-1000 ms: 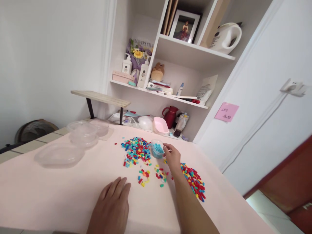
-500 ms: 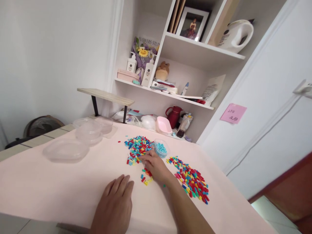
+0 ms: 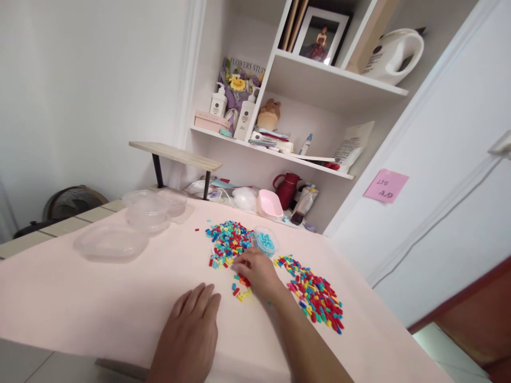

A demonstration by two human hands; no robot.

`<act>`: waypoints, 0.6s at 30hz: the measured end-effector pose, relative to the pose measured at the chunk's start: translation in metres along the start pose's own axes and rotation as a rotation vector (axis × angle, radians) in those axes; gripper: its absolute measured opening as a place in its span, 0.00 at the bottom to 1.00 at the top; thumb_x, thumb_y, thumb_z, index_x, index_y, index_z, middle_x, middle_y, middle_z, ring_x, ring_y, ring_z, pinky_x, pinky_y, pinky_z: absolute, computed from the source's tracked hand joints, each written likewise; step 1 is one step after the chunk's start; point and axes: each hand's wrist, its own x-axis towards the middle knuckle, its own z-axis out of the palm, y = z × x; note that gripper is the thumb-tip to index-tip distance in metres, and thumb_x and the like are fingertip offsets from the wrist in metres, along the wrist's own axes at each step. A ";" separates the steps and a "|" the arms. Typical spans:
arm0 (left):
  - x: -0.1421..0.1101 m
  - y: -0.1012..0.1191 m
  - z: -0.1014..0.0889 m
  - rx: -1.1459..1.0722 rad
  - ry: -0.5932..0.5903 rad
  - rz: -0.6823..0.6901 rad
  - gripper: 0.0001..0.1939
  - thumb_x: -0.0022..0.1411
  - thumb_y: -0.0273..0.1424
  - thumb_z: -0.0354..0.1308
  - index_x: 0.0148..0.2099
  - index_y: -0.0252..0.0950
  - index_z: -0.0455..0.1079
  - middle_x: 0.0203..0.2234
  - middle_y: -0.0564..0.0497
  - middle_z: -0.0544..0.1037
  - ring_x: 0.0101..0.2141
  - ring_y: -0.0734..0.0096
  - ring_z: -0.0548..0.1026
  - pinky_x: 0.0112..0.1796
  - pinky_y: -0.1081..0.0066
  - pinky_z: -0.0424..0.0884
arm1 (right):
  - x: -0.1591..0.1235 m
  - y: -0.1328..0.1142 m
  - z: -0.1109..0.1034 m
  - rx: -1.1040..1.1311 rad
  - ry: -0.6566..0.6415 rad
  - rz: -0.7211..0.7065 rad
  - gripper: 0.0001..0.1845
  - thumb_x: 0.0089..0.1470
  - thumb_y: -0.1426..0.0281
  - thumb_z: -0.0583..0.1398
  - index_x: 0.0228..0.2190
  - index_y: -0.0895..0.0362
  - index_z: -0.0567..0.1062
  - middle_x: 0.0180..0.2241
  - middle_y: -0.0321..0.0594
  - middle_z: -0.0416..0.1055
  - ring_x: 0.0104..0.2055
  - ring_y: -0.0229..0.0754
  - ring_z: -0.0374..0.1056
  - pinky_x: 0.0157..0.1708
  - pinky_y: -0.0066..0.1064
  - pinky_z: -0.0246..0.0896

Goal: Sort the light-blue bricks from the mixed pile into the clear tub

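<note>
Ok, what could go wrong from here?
1. The open tub of light-blue pieces sits right behind the right hand; a knuckle could tip it.
2. The mixed pile lies close against the tub, so stray colors might get in.
3. The right forearm runs beside the red-heavy pile; a sideways swing could scatter it.

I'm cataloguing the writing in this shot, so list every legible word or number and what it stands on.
"FLOWERS STUD", cut off at the divider: sheet behind the bouquet.
"250": pink sticky note; the handwriting below it is unclear.
Too small or blurred: shorter pump bottle, taller pump bottle, pink box, white jug, pouch.
</note>
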 end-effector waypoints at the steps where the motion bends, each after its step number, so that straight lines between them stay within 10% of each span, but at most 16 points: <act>1: 0.000 0.001 0.000 -0.002 -0.002 -0.002 0.20 0.59 0.22 0.48 0.50 0.40 0.73 0.50 0.50 0.79 0.51 0.64 0.74 0.53 0.60 0.62 | 0.000 -0.001 0.002 -0.021 -0.003 -0.004 0.06 0.54 0.72 0.64 0.30 0.52 0.82 0.36 0.39 0.77 0.39 0.43 0.71 0.41 0.32 0.62; 10: 0.000 -0.002 -0.001 -0.004 0.020 0.030 0.20 0.59 0.22 0.49 0.50 0.40 0.72 0.49 0.50 0.79 0.50 0.64 0.74 0.52 0.61 0.62 | 0.003 -0.005 0.006 -0.029 0.057 -0.011 0.09 0.49 0.77 0.63 0.29 0.51 0.81 0.34 0.39 0.77 0.37 0.44 0.71 0.38 0.32 0.63; 18: 0.001 -0.002 -0.001 0.041 0.016 0.066 0.20 0.58 0.22 0.48 0.51 0.39 0.72 0.49 0.50 0.79 0.50 0.63 0.74 0.53 0.59 0.61 | 0.004 0.045 -0.033 0.210 0.579 0.285 0.17 0.53 0.59 0.59 0.35 0.56 0.82 0.28 0.40 0.74 0.28 0.43 0.67 0.30 0.34 0.63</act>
